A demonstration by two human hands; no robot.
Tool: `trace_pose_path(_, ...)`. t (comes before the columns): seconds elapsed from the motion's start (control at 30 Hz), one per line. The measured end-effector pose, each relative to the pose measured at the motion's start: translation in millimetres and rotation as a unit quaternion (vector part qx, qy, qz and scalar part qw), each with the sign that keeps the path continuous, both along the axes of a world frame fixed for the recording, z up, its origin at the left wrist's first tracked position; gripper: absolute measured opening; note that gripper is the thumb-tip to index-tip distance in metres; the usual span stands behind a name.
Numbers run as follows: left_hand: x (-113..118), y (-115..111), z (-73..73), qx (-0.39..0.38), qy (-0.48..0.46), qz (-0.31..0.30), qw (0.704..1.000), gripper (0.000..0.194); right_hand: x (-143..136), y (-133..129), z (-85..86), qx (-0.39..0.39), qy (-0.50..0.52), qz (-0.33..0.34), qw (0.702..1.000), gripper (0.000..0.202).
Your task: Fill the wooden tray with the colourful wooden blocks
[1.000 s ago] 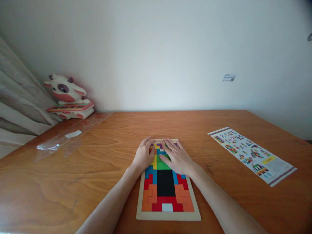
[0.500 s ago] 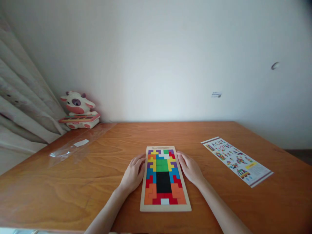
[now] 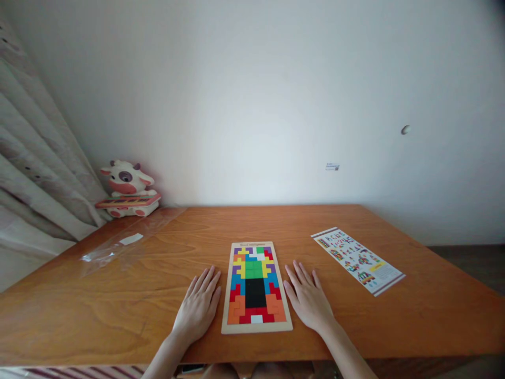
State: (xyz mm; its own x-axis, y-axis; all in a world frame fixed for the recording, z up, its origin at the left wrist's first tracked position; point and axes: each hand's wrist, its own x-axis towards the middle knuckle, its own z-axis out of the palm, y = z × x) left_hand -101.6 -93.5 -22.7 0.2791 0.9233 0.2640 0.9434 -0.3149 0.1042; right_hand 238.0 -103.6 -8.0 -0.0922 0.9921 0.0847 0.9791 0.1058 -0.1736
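Note:
Between my hands a wooden block puzzle board [image 3: 226, 316] lies flat on the table. Coloured pieces fill its frame: purple, yellow, blue, green, red, orange and white, around a black rectangle [image 3: 255, 292] in the lower middle. My left hand [image 3: 199, 305] rests palm down on the tabletop, just left of the board and apart from it, fingers stretched forward. To the right of the board, my right hand [image 3: 307, 297] also lies flat with its fingers spread, holding nothing.
A printed pattern sheet [image 3: 357, 260] lies on the wooden table [image 3: 142, 316] to the right. At the back left sits a toy cow with a keyboard [image 3: 130, 189], near a clear plastic bag [image 3: 102, 252] and a curtain [image 3: 35, 142]. A wall [image 3: 252, 105] stands behind.
Both hands have let go of the board's sides, moved outward and towards me, and flattened on the table. The camera view has shifted slightly.

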Motion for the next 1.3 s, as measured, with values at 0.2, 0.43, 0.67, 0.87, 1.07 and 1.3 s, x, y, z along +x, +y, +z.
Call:
trace_pose_path(0.2,8,-9,3.7,-0.004,-0.019,0.029,0.999,0.05,-4,-9,-1.8,0.002,0.0,-0.015,1.0,0.06)
trace_pose_path(0.43,13,-15,9.4,-0.025,-0.005,0.048,0.999,0.049,-6,-12,-4.0,0.011,0.008,-0.023,1.0,0.059)
trace_pose_path(0.67,16,-17,14.8,-0.034,-0.016,0.048,0.998,0.053,-4,-16,1.0,0.018,0.039,0.004,0.999,0.065)
trace_pose_path(0.87,17,-17,15.1,-0.028,-0.027,0.046,0.998,0.058,-5,-21,12.5,0.005,0.068,0.081,0.994,0.051)
trace_pose_path(1.07,18,-18,18.9,-0.035,-0.027,0.046,0.998,0.064,-7,-21,17.0,0.007,0.066,0.078,0.995,0.048)
trace_pose_path(1.3,20,-19,17.5,-0.024,-0.036,0.042,0.998,0.062,-7,-23,13.6,0.018,0.067,0.086,0.994,0.057)
